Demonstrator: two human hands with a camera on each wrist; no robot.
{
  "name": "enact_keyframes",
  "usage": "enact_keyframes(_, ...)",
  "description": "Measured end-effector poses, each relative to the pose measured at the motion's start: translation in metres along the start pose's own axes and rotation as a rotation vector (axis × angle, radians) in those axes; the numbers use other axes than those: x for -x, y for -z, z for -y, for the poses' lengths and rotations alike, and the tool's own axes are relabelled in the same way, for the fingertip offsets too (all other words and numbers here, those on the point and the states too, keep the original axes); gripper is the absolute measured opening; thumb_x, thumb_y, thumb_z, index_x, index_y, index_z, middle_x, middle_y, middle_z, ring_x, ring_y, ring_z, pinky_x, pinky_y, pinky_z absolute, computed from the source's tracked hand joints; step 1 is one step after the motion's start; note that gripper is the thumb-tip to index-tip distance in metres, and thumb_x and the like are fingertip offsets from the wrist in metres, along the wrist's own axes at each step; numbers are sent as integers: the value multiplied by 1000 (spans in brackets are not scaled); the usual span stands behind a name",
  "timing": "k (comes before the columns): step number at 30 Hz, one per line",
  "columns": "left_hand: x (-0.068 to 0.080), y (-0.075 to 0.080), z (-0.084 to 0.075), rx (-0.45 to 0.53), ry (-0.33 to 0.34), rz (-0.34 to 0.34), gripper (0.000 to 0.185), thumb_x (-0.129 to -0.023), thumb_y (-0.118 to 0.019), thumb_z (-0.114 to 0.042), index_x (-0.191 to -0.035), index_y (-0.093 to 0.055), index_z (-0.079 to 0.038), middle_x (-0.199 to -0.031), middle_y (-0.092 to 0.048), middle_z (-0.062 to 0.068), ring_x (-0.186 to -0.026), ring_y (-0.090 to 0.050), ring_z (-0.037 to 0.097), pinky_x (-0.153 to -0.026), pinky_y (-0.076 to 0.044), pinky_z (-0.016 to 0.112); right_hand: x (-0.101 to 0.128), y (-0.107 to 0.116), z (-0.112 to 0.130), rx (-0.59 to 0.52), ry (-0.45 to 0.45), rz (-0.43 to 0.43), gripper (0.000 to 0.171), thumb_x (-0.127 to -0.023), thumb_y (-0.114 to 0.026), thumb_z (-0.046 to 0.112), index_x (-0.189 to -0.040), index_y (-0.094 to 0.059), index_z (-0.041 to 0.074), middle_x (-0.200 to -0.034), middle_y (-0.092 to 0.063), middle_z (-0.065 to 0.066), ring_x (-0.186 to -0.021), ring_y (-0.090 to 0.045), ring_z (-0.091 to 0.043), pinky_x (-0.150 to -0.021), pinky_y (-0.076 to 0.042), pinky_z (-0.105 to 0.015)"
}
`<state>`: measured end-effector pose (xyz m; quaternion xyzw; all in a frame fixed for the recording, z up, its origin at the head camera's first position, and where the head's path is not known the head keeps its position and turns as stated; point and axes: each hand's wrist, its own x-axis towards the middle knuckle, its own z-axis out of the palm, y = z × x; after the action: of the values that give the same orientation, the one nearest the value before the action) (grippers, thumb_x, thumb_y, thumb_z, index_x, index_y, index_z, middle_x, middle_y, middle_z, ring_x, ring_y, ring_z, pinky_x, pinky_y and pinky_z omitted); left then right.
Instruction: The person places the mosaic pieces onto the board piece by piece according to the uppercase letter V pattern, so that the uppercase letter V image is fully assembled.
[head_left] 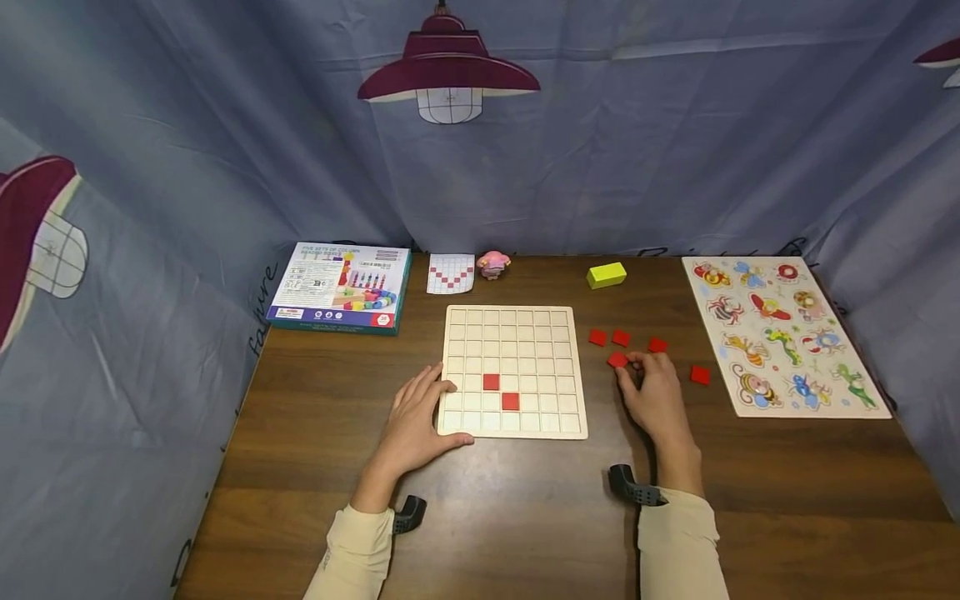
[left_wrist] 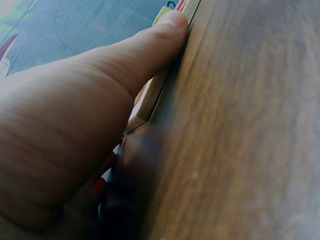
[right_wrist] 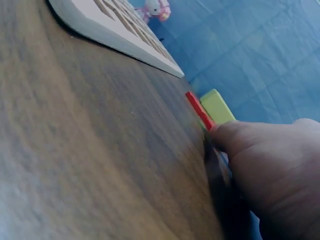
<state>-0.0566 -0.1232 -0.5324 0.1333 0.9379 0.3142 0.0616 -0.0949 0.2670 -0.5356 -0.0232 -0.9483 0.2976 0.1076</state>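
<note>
Two hands of mine are on the table [head_left: 315, 392]. My right hand [head_left: 656, 396] pinches a red tile [head_left: 617, 359] between thumb and fingertips, lifting its edge off the wood just right of the grid board [head_left: 513, 329]; the right wrist view shows the tile [right_wrist: 200, 111] tilted up against my thumb [right_wrist: 235, 137]. My left hand [head_left: 416, 417] lies flat with relaxed fingers, gripping nothing, its thumb [left_wrist: 160, 37] pressed along the board's left edge near the front left corner. Two red tiles already sit in the board's squares [head_left: 491, 382], one diagonally below the other [head_left: 510, 401]. Four loose red tiles lie near my right hand, between the board and the animal puzzle [head_left: 847, 408] at the table's right edge: two side by side [head_left: 597, 337], one behind my fingers [head_left: 657, 344], one off to the right [head_left: 700, 375]. Along the far edge stand a yellow block [head_left: 607, 274], a pink figure [head_left: 492, 264], a pattern card [head_left: 451, 273], and a toy box [head_left: 337, 287] toward the far left corner.
</note>
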Motion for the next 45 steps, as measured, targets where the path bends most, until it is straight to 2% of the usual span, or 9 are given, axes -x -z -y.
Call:
enact_keyframes(5,3,1,-1,-8,-7,-3,81,-70,-88,-59,-130,-56,-16,-167,-32,8,-157,-24,29,-124,-21,58,4,-2,5,-31,28,-3,27,-96,-68,10,-113,-63,-9,-106,-56,-23,-98,-55,-39,-88,-44,-51)
enact_keyframes(10,5,1,-1,-6,1,12,81,-71,-88,-59,-132,-56,-16,-168,-31,7,-157,-23,28,-125,-20,57,5,-6,19,-55,103,31,27,-96,-69,10,-114,-64,-9,-104,-57,-20,-97,-53,-34,-85,-43,-45)
enact_keyframes(16,5,-2,-2,0,-23,-15,80,-70,-89,-57,-130,-57,-15,-166,-33,9,-155,-27,32,-123,-22,58,4,-17,52,-109,231,59,29,-93,-73,10,-115,-65,-7,-103,-58,-18,-96,-54,-31,-82,-46,-43)
enact_keyframes(21,4,-3,-2,-1,-23,-21,80,-70,-89,-56,-130,-57,-15,-166,-34,10,-155,-28,32,-123,-23,59,0,-36,83,-114,296,126,29,-93,-74,16,-116,-67,0,-103,-61,-12,-92,-53,-23,-80,-46,-40)
enact_keyframes(27,4,-2,0,0,8,-3,80,-71,-87,-59,-131,-56,-17,-168,-31,7,-157,-24,28,-125,-21,57,-3,-61,115,-93,356,228,28,-95,-71,20,-118,-68,3,-104,-61,-7,-93,-53,-21,-83,-47,-38)
enact_keyframes(32,6,-3,2,-4,4,-7,80,-71,-87,-60,-131,-56,-18,-167,-32,7,-157,-25,28,-124,-21,57,-7,-78,133,-14,409,307,30,-98,-69,25,-120,-68,6,-107,-61,-4,-101,-58,-21,-92,-50,-40)
enact_keyframes(45,3,1,2,-31,-23,-23,80,-71,-85,-63,-131,-56,-18,-167,-32,7,-156,-26,29,-124,-22,56,-18,-94,155,61,449,345,26,-97,-71,28,-116,-72,10,-100,-62,-3,-95,-58,-22,-89,-51,-41)
